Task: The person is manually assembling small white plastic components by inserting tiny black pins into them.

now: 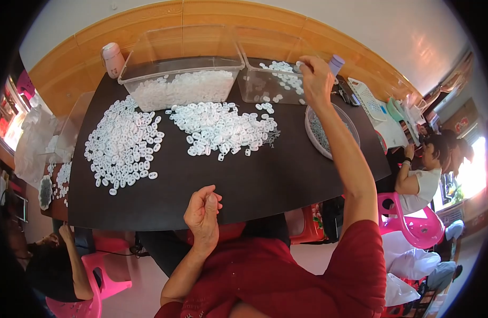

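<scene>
My right hand (316, 79) reaches over the near wall of the right clear plastic bin (249, 87), its fingers pinched on what looks like a small white oval plastic piece. Loose white pieces (286, 74) lie scattered inside that bin. Close to the table's front edge, my left hand (203, 214) is held with curled fingers and the thumb against them; whatever may be inside is hidden. Ahead of it spreads a pile of white oval plastic pieces (217, 127), with small grey metal bits (271, 138) at its right end. A larger pile of similar pieces (122, 140) covers the left side.
A larger clear bin (180, 63) full of white pieces stands at the back. Under my right forearm sits a round tray (355, 135) of grey bits. A pink bottle (113, 59) and a purple bottle (336, 63) flank the bins. Other people sit at both sides.
</scene>
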The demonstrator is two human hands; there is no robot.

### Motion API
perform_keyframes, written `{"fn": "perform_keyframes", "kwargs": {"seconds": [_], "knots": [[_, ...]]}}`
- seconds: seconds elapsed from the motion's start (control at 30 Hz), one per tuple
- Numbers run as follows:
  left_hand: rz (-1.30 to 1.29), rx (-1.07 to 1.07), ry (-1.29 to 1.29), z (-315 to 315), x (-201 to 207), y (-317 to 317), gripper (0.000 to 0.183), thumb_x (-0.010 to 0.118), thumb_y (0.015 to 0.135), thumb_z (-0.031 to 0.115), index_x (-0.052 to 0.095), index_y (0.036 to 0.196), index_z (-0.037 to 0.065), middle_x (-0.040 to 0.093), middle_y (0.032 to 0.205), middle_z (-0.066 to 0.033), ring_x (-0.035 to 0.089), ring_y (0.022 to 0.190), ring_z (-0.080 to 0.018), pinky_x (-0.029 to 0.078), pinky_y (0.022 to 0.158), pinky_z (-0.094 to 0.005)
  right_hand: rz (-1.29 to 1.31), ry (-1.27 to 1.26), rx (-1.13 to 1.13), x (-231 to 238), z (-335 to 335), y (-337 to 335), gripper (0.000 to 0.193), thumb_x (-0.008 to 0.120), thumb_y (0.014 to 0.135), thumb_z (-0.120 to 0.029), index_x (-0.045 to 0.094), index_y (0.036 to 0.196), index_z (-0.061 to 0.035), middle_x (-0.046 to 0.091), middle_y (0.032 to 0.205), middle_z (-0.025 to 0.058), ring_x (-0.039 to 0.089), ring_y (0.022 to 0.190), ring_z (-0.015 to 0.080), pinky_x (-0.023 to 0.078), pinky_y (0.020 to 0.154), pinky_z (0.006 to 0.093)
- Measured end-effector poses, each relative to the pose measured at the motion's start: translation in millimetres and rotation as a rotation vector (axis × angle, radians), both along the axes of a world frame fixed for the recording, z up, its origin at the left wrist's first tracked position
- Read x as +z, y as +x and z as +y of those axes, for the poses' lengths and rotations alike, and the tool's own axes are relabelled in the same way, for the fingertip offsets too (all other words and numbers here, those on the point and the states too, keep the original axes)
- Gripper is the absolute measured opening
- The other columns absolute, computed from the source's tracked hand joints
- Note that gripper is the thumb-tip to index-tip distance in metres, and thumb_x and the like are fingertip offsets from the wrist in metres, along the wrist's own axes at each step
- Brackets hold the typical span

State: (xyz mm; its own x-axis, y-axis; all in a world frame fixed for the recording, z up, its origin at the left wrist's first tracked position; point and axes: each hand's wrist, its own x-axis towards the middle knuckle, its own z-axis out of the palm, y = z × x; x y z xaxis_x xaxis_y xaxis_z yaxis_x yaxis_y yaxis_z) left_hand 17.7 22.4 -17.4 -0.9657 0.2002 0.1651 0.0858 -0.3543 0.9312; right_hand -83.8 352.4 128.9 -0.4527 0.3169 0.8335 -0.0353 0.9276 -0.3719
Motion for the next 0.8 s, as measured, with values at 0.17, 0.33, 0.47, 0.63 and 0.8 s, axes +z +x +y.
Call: {"fn": "perform_keyframes", "kwargs": {"seconds": [0.17, 0.33, 0.47, 0.63, 0.8], "knots": [[-0.01, 0.006, 0.024, 1.5, 0.3, -1.4, 0.018, 0.055, 0.093, 0.011, 0.059, 0.105, -0.002, 0.058, 0.083, -0.0043, 0.052, 0.066, -0.0067, 0.042, 0.058, -0.0177, -0.067, 0.227, -0.062, -18.9, 6.2, -7.7, 0.016, 0.06, 0.073, -0.004, 0.065, 0.088, -0.0029, 0.062, 0.083, 0.0155, 0.058, 0.085, 0.0342, 0.044, 0.074, 0.0433], [0.075, 0.054, -0.152, -1.4, 0.9, -1.5, 0.016, 0.055, 0.092, 0.008, 0.061, 0.101, -0.002, 0.057, 0.081, -0.0053, 0.054, 0.068, -0.0088, 0.045, 0.058, -0.0204, -0.273, 0.314, 0.344, -70.9, -57.1, 41.5, 0.011, 0.06, 0.071, -0.003, 0.066, 0.08, -0.0073, 0.055, 0.069, 0.0118, 0.054, 0.072, 0.0315, 0.043, 0.064, 0.0422], [0.098, 0.058, -0.176, -2.0, 4.3, -1.1, 0.015, 0.055, 0.091, 0.008, 0.062, 0.1, -0.002, 0.057, 0.08, -0.0057, 0.055, 0.069, -0.0099, 0.046, 0.058, -0.0217, -0.346, 0.237, 0.467, -106.6, -89.4, 74.4, 0.011, 0.059, 0.067, 0.0, 0.062, 0.076, -0.0064, 0.053, 0.069, 0.0091, 0.052, 0.069, 0.029, 0.042, 0.06, 0.0392], [0.101, 0.057, -0.168, -1.6, 2.7, -0.9, 0.015, 0.055, 0.091, 0.008, 0.062, 0.099, -0.002, 0.057, 0.08, -0.0059, 0.055, 0.068, -0.0105, 0.047, 0.059, -0.0221, -0.448, 0.427, 0.441, -118.5, -96.1, 72.2, 0.017, 0.058, 0.066, 0.003, 0.061, 0.079, -0.0071, 0.049, 0.07, 0.0081, 0.05, 0.07, 0.0265, 0.041, 0.06, 0.0373], [0.104, 0.058, -0.188, -1.8, 3.0, -0.9, 0.015, 0.056, 0.091, 0.008, 0.062, 0.099, -0.002, 0.057, 0.08, -0.0059, 0.055, 0.067, -0.0103, 0.046, 0.059, -0.0218, -0.543, 0.519, 0.458, -117.2, -96.2, 68.1, 0.015, 0.058, 0.067, 0.004, 0.058, 0.077, -0.0065, 0.049, 0.071, 0.0078, 0.05, 0.071, 0.0253, 0.041, 0.061, 0.0354]]}}
